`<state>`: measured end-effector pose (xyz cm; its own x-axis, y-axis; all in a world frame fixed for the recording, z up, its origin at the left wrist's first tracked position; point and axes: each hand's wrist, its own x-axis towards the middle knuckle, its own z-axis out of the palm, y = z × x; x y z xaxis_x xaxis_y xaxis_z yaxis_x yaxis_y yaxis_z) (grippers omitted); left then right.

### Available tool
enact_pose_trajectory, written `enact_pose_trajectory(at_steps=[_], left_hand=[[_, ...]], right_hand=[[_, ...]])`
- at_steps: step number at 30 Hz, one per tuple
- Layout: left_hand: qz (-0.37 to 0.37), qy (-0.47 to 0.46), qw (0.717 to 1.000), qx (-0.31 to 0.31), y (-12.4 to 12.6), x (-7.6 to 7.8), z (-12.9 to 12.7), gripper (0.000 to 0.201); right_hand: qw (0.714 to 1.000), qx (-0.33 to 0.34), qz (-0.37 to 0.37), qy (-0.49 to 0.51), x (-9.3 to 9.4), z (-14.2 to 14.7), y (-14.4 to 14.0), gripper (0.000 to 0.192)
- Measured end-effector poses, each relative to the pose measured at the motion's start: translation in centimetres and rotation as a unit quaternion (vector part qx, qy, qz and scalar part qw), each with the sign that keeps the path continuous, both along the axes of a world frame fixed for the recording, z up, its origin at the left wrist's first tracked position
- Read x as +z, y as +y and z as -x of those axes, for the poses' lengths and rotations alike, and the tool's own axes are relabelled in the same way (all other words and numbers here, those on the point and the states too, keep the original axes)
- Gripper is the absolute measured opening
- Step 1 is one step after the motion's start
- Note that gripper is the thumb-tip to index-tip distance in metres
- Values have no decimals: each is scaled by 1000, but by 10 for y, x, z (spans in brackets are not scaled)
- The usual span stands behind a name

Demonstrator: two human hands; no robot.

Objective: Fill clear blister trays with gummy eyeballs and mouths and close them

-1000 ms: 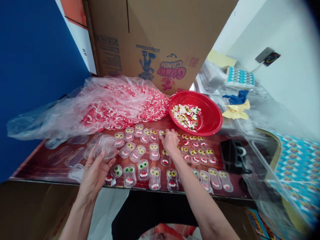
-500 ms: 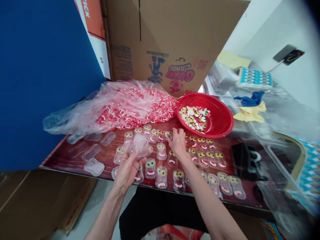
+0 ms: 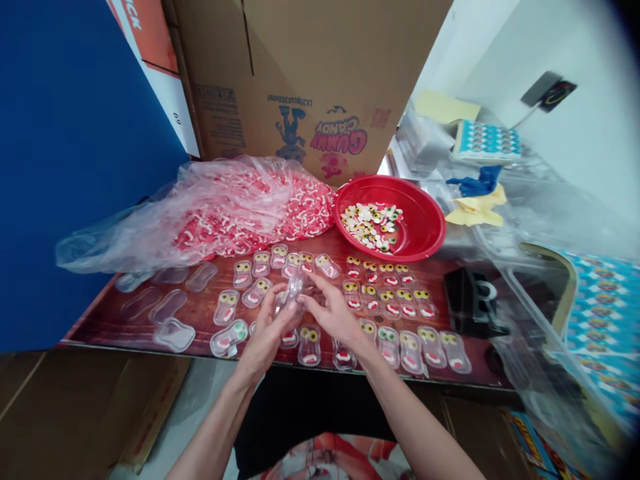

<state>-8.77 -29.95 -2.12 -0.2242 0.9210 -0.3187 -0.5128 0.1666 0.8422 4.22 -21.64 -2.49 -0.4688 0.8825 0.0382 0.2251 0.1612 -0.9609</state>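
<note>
Clear plastic trays (image 3: 294,292) sit pinched between my hands, left (image 3: 265,333) and right (image 3: 333,313); I am separating one, which needs a gentle peel above the table (image 3: 200,310).

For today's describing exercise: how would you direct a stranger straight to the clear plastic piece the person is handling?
Start at the red bowl of eye candies, then drop to the rows of small clear trays on the dark table. Above the near rows, the left hand and right hand meet around one clear tray. Unlike its neighbours, it is lifted off the table.
</note>
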Motion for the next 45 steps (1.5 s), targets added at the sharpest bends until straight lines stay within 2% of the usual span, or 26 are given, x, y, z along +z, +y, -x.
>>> enact_pose_trajectory(at_steps=[3, 8, 14, 23, 26, 29, 31, 33, 35, 37, 41, 45], left_hand=[[23, -20, 1000, -8, 1, 5, 3, 37], [32, 10, 999, 4, 5, 3, 0, 41], [15, 53, 998, -38, 5, -6, 2, 54], [39, 18, 999, -3, 8, -8, 1, 61], [42, -12, 999, 11, 8, -7, 2, 59], [42, -33, 998, 20, 7, -7, 6, 57], [45, -44, 998, 29, 7, -6, 10, 54], [46, -48, 997, 34, 6, -4, 14, 53], [47, -46, 997, 33, 6, -1, 17, 52], [50, -46, 997, 35, 6, 0, 17, 53], [58, -54, 996, 40, 5, -2, 16, 52], [63, -46, 996, 41, 5, -5, 16, 54]], right_hand=[[998, 52, -13, -25, 4, -11, 3, 56], [995, 91, 18, -22, 12, -14, 3, 53], [992, 87, 92, 14, 13, -16, 6, 46], [987, 85, 137, 17, 28, -18, 6, 47], [988, 59, 143, -6, 23, -23, 11, 48], [993, -27, 59, -97, 12, -34, 22, 45], [969, -102, -35, -223, 5, -42, 34, 45], [913, -163, -103, -359, 1, -47, 48, 44], [861, -196, -113, -455, -1, -47, 61, 41], [833, -208, -89, -505, -3, -42, 70, 40], [814, -203, -63, -541, -7, -27, 79, 39], [829, -159, -106, -526, -13, -21, 81, 40]])
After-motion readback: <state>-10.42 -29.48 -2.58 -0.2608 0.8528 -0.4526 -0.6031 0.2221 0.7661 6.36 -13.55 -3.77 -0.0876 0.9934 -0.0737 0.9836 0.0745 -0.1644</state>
